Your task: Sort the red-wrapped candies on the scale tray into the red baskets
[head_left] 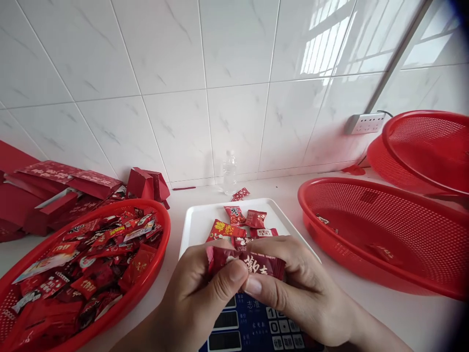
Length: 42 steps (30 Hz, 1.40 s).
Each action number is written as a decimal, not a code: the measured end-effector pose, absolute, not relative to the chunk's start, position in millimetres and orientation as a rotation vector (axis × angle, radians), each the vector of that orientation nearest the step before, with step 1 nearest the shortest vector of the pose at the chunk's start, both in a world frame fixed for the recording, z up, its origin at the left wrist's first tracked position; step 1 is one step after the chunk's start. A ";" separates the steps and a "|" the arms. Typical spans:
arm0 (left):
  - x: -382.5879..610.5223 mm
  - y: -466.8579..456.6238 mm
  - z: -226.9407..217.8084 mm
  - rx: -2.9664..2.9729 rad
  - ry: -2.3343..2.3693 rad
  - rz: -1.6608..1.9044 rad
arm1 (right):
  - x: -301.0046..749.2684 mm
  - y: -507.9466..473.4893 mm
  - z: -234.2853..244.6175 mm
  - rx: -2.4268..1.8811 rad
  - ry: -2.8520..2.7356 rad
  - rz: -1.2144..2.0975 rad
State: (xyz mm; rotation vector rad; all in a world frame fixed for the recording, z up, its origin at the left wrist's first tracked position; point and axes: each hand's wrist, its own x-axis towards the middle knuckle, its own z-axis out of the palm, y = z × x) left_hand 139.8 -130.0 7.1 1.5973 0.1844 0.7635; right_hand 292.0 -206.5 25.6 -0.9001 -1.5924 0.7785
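My left hand [208, 288] and my right hand [300, 293] meet over the front of a scale, fingers and thumbs closed on a dark red snack packet [269, 265] with white characters. Dark red wrapper shows at both hands; whether it is one packet or two pressed together I cannot tell. Just behind my fingers, several small packets lie on the scale's white tray [194, 220], among them a red and yellow one [225, 229] and a red one [256, 218]. Below my hands, the scale's blue keypad panel [252, 325] is partly covered.
A red basket [166, 230] full of mixed packets stands at left, with folded red boxes [69, 181] behind it. To the right are a red basket [330, 259] holding a few packets and another raised basket [403, 117]. A clear bottle [229, 173] stands near the wall.
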 end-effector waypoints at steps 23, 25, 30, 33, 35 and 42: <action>140.1 -131.1 15.0 1.677 0.285 0.952 | 289.9 -201.1 18.5 -1.011 -1.737 0.261; 139.7 -130.2 16.0 1.635 0.268 0.946 | 287.2 -200.4 17.7 -0.974 -1.758 0.214; 139.6 -120.3 20.2 1.317 0.136 0.958 | 298.3 -205.4 24.4 -1.103 -1.710 0.155; 137.8 -108.9 30.4 1.077 0.197 1.007 | 317.8 -204.8 23.4 -1.386 -1.552 0.022; 135.7 -100.5 36.5 0.968 0.267 0.996 | 329.9 -199.9 15.4 -1.597 -1.532 0.006; 133.1 -92.2 40.5 0.871 0.246 0.974 | 342.0 -181.1 -29.9 -1.812 -1.982 0.160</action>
